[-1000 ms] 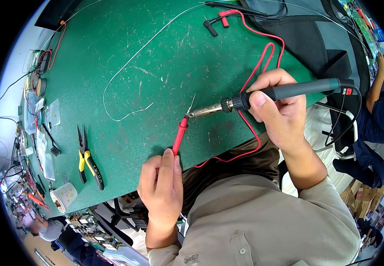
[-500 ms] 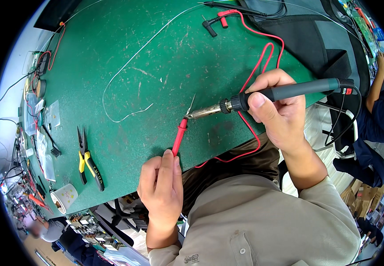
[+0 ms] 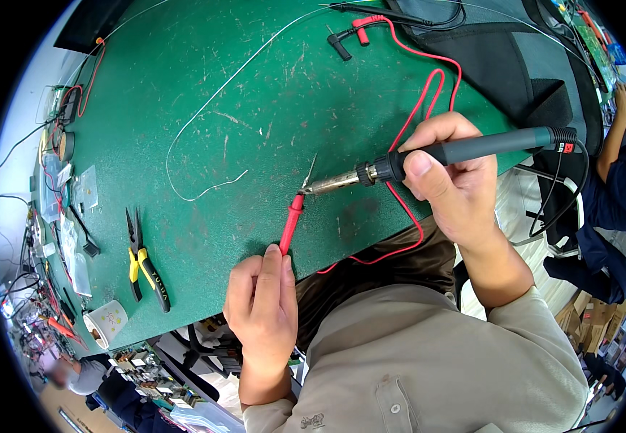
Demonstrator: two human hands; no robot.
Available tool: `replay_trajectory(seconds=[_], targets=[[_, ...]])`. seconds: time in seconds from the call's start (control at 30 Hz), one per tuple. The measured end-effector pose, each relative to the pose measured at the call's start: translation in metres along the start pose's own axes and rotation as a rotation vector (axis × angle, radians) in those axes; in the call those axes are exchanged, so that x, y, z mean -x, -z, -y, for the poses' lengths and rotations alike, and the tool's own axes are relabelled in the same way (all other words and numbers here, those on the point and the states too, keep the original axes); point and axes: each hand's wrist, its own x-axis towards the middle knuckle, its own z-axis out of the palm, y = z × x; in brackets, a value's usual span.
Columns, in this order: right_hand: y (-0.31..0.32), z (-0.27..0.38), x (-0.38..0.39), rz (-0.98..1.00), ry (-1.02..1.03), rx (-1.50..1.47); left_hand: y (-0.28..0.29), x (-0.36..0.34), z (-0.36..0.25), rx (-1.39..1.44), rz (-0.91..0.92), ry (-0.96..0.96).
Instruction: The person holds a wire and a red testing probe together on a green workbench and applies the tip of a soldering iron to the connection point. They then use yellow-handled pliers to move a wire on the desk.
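My left hand (image 3: 261, 303) pinches the lower end of a red test probe (image 3: 291, 225), which tilts up and away over the green mat. A thin metal tip (image 3: 310, 169) sticks out of the probe's far end. In my right hand (image 3: 456, 184) is a soldering iron (image 3: 490, 146) with a dark grey handle, held like a pen. Its metal barrel (image 3: 335, 182) points left, and the iron's end meets the base of the probe's metal tip; whether they actually touch is too small to tell. A red lead (image 3: 405, 209) runs behind my right hand.
Yellow-black long-nose pliers (image 3: 140, 260) lie at left, near a paper cup (image 3: 105, 322). A loose curl of thin solder wire (image 3: 205, 108) crosses the green mat (image 3: 255, 137). Red and black plugs (image 3: 350, 40) lie at the back, beside a dark bag (image 3: 493, 65). Another person (image 3: 620, 166) sits at right.
Both hands stay almost still. The probe and the iron keep the same contact area, with only a tiny shift of the whole view.
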Motion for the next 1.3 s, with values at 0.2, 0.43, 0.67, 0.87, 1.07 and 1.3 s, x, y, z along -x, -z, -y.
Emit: replay_trajectory(seconds=[0.2, 0.43, 0.67, 0.87, 1.07, 1.3], targets=[[-0.0011, -0.0003, -0.0003, -0.031, 0.023, -0.03, 0.0005, -0.0004, -0.0008, 0.002, 0.004, 0.011], [0.0016, -0.0037, -0.0002, -0.048, 0.033, -0.078, 0.0007, -0.0002, -0.0005, -0.004, 0.008, 0.016], [0.0006, -0.005, -0.0009, -0.069, 0.05, -0.115, 0.0001, 0.0007, -0.0002, -0.017, 0.003, 0.005], [0.0013, -0.0048, -0.0034, -0.071, 0.07, -0.186, -0.0018, -0.0004, 0.0032, 0.028, -0.037, -0.03], [0.002, -0.0053, -0.0029, -0.072, 0.07, -0.196, 0.0002, 0.0012, 0.0018, 0.023, -0.016, -0.008], [0.0012, -0.0043, -0.0029, -0.085, 0.072, -0.193, 0.0011, -0.0007, 0.0005, 0.029, -0.003, 0.005]])
